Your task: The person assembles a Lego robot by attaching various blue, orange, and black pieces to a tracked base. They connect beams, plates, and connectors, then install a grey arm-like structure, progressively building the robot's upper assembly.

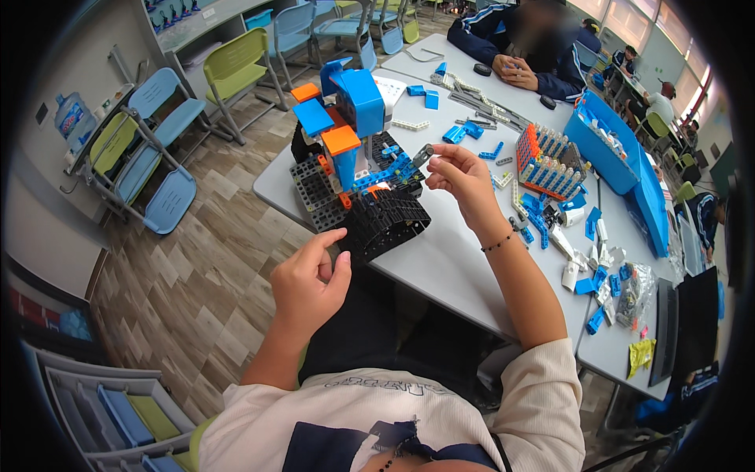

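Observation:
A tracked building-brick vehicle (334, 173) stands at the table's near left edge, with blue and orange panels on top and a black crawler track (387, 220) along its near side. My right hand (465, 182) pinches a small grey piece (423, 154) at the end of the vehicle's blue arm (376, 179). My left hand (311, 282) is held at the track's near left end, index finger and thumb apart and the other fingers curled, holding nothing. Its index fingertip is at the track; whether it touches, I cannot tell.
An orange rack of pale pegs (550, 167), loose blue and white parts (598, 267) and a blue bin (602, 145) cover the table's right side. Grey beams (487, 106) lie farther back. Across the table, another person's hands (519, 72) are together. Chairs (236, 67) stand left.

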The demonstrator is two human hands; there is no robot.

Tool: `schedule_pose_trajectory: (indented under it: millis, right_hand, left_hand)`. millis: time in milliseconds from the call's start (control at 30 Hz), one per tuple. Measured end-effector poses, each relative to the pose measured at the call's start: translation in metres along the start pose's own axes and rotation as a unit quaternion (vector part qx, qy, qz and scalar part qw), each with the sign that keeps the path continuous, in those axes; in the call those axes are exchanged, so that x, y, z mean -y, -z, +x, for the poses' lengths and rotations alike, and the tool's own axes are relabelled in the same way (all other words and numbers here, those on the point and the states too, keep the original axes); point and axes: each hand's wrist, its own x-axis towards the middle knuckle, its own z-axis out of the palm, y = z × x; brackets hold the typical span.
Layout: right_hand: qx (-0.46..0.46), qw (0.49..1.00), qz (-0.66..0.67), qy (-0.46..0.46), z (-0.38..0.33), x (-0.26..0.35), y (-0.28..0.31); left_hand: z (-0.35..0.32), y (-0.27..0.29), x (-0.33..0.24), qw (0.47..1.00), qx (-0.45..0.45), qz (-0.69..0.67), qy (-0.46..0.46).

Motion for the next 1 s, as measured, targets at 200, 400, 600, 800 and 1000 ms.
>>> schedule_pose_trajectory:
  millis: [200, 400, 600, 800, 1000]
  right_hand:
    - [0.069, 0.998, 0.010, -0.004, -0.005, -0.004, -0.009]
    - [0.064, 0.998, 0.004, 0.018, -0.004, -0.006, -0.020]
    - [0.059, 0.998, 0.010, 0.033, -0.003, -0.008, -0.023]
    - [0.034, 0.999, 0.039, -0.011, -0.003, -0.004, -0.029]
    - [-0.001, 0.999, -0.040, 0.020, -0.008, -0.003, -0.033]
  left_hand:
    - [-0.001, -0.004, 0.004, 1.000, -0.001, -0.012, 0.009]
    - [0.004, -0.005, 0.003, 1.000, 0.001, -0.004, 0.016]
    - [0.014, -0.005, -0.002, 1.000, -0.020, -0.010, 0.004]
    - [0.027, -0.009, -0.014, 0.999, -0.024, -0.018, -0.020]
    - [0.061, -0.017, -0.033, 0.990, 0.061, 0.113, -0.056]
